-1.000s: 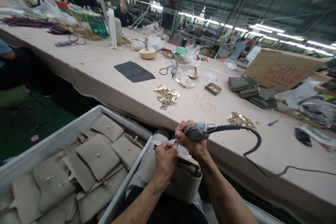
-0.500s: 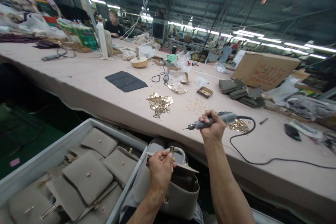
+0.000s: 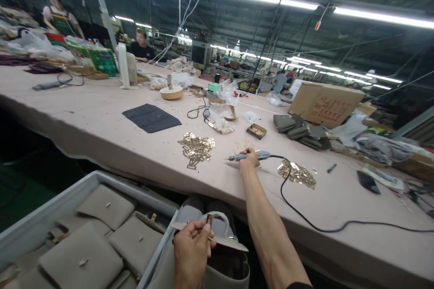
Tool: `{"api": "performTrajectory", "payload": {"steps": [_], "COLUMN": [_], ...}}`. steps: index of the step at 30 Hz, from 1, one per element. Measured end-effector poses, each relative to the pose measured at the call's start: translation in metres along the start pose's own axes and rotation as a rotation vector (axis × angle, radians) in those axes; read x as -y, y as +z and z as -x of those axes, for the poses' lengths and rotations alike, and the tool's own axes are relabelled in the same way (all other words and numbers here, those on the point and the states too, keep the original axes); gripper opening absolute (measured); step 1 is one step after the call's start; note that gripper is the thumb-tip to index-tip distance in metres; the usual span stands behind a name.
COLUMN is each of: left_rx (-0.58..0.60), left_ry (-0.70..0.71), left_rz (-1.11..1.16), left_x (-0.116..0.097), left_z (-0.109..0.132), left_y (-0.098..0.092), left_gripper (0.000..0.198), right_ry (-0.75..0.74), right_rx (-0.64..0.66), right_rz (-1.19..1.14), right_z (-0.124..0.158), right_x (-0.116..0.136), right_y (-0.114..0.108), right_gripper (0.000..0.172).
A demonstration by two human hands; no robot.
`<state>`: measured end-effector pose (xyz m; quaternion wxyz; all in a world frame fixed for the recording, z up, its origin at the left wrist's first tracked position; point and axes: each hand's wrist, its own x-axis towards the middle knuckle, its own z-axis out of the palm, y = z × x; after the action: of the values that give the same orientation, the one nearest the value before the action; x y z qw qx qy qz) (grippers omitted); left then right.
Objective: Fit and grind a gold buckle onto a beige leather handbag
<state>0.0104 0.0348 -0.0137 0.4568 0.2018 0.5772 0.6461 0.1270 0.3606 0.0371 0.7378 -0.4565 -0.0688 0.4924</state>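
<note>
The left hand pinches a gold plate upright at the flap of the bag, close before the body, seemingly to steady it. The right hand wraps around the driver over the table, near bits spread loose, perhaps for easy picking.

The grey electric screwdriver is nearly level in the right hand, tip toward the left, dark cord trailing right. A slotted gold metal plate stands upright in the left hand, by the lifted flap of a beige bag with its mouth open.
</note>
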Motion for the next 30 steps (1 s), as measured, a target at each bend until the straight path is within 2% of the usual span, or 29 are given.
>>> {"api": "performTrajectory", "payload": {"steps": [3,7,12,19,30], "left_rx": [-0.005,-0.030,-0.066,-0.060,-0.052], "left_ry": [-0.013,-0.026,0.007,0.003,0.007], "left_rz": [-0.003,0.009,0.059,0.076,0.064], "left_x": [0.004,0.010,0.006,0.001,-0.002], "left_z": [-0.004,-0.008,-0.006,-0.007,-0.005], "left_y": [-0.003,-0.004,0.002,0.004,0.006], "left_gripper": [0.056,0.059,0.051,0.056,0.053], "right_ry": [0.002,-0.010,-0.037,-0.070,-0.067], "right_rx": [-0.104,-0.146,-0.153,-0.147,-0.143], "right_rz": [0.000,0.003,-0.015,-0.047,-0.021], "right_z": [-0.010,-0.018,-0.024,-0.027,-0.028], "right_x": [-0.014,-0.027,-0.035,-0.039,-0.043], "right_y": [0.003,0.002,0.003,0.004,0.004], "right_gripper": [0.027,0.024,0.023,0.024,0.027]}}
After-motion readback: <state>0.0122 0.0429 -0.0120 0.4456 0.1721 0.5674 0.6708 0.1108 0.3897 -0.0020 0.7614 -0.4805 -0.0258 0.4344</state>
